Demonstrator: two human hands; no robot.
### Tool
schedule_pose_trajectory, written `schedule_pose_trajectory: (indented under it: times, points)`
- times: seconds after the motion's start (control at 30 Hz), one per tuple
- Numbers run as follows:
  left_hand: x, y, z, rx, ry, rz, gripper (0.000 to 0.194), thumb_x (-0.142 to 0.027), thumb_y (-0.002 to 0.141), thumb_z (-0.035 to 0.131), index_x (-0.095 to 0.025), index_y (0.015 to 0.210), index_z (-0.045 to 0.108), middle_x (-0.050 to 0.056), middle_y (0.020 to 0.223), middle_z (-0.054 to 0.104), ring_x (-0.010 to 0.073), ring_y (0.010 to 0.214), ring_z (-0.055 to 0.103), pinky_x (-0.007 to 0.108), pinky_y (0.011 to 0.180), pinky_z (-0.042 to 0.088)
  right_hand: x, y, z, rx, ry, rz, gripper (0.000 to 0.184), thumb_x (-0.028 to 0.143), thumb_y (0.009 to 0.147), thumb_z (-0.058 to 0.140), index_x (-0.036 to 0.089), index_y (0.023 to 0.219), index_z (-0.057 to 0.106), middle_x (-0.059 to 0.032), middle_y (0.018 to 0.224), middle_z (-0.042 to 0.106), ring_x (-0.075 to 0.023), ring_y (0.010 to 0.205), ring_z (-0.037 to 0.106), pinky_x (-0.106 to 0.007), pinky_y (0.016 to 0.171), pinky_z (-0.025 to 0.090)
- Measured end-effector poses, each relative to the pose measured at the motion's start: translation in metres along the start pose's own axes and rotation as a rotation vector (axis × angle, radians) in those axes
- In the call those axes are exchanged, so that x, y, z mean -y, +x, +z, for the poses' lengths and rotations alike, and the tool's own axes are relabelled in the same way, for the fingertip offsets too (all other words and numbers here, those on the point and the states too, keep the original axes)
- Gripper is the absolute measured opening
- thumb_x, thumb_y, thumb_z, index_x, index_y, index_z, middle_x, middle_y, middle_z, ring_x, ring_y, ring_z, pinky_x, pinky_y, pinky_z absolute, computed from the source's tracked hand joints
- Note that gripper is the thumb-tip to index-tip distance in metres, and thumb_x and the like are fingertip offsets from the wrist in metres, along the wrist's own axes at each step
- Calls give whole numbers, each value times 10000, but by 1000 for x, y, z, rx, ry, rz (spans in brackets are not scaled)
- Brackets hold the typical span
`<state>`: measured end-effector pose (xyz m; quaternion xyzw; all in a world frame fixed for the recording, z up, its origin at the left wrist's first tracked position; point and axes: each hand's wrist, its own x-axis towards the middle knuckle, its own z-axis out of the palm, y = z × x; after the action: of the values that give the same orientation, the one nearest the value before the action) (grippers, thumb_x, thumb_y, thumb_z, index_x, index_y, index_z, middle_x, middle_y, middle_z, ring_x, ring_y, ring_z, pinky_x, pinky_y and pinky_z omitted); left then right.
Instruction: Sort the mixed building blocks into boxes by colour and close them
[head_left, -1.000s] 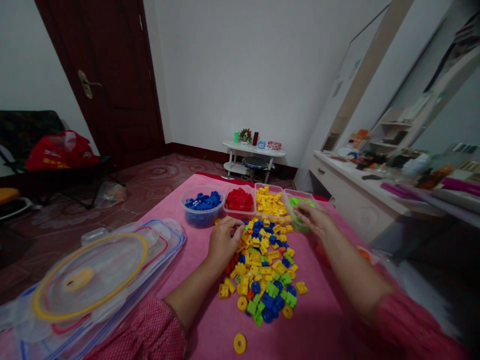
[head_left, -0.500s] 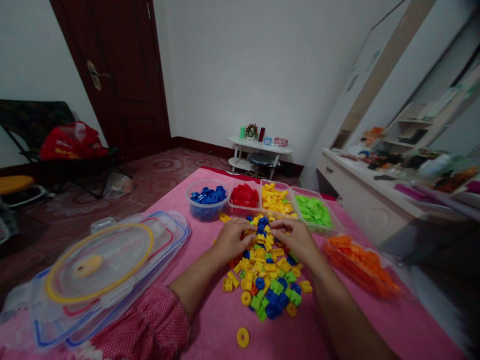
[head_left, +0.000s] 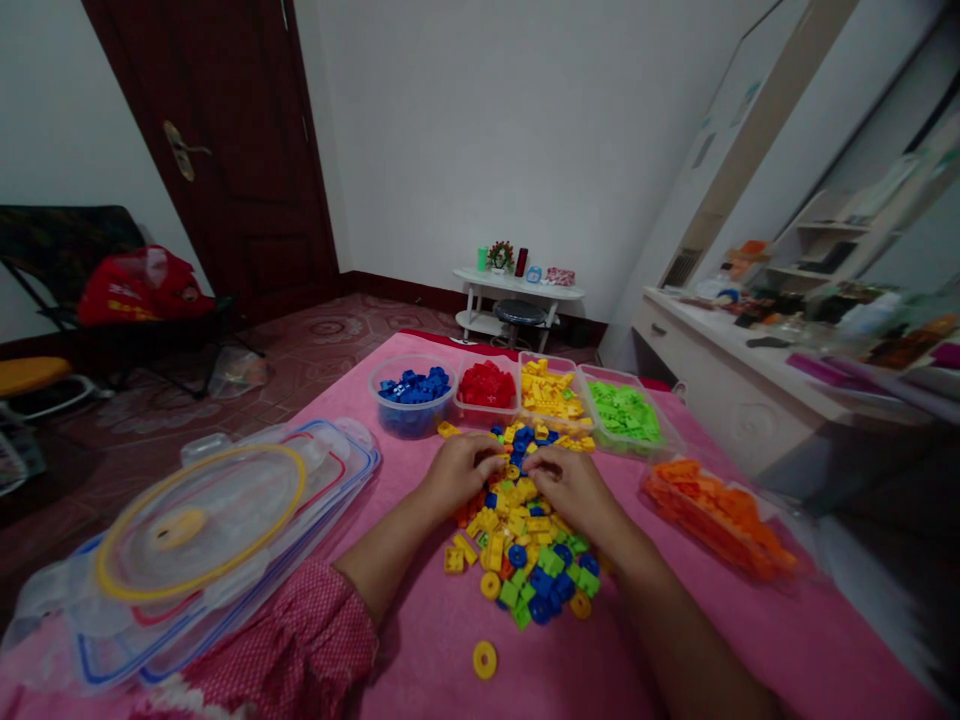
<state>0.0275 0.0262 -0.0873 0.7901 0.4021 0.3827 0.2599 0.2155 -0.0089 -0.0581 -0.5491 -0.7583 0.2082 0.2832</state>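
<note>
A heap of mixed plastic building blocks [head_left: 517,520], mostly yellow with blue and green ones, lies on the pink cloth. Over its far part, my left hand [head_left: 459,472] has its fingers curled toward the thumb, and whatever may be between them is too small to name. Facing it, my right hand [head_left: 574,490] pinches thumb and fingers together beside some blue pieces; what it holds is hidden. Beyond the hands stand tubs of sorted blocks: a round one of blue [head_left: 414,390], then red [head_left: 487,385], yellow [head_left: 551,390] and green [head_left: 622,410].
Orange blocks [head_left: 720,515] fill a clear container at the right. Clear lids [head_left: 217,530] with coloured rims are stacked at the left. A yellow ring [head_left: 485,660] lies near the front of the pink cloth [head_left: 420,650]. A dresser [head_left: 735,400] stands along the right side.
My right hand has moved slightly left and inward over the heap, its fingers closing more. The blue piece that stood up between my hands is no longer plainly seen there. My left hand has shifted slightly.
</note>
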Motion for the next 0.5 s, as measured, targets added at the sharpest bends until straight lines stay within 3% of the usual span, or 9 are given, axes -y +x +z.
schedule_pose_trajectory:
  times: [0.1, 0.33, 0.5]
  points:
    - [4, 3, -6, 28, -31, -29, 175, -230, 784, 580, -162, 862, 720, 42, 793, 694, 147, 691, 596, 227, 627, 422, 9, -4, -2, 86, -51, -60, 241, 136, 761, 518, 182, 893, 715, -48, 853, 676, -157, 762, 591, -240, 681, 420]
    - [-1, 8, -45, 276, 84, -50, 158, -221, 730, 610, -190, 822, 735, 3, 704, 695, 107, 577, 559, 182, 540, 367, 21, -15, 0, 242, -182, -73, 244, 364, 750, 649, 227, 940, 718, -44, 922, 681, -187, 824, 599, -256, 704, 400]
    - [-10, 3, -59, 453, 101, -132, 150, -189, 625, 671, -207, 757, 738, -32, 573, 633, 92, 498, 491, 171, 477, 310, 21, -23, 0, 253, -197, -30, 503, 419, 628, 739, 212, 1077, 646, -66, 1054, 632, -214, 922, 576, -279, 773, 405]
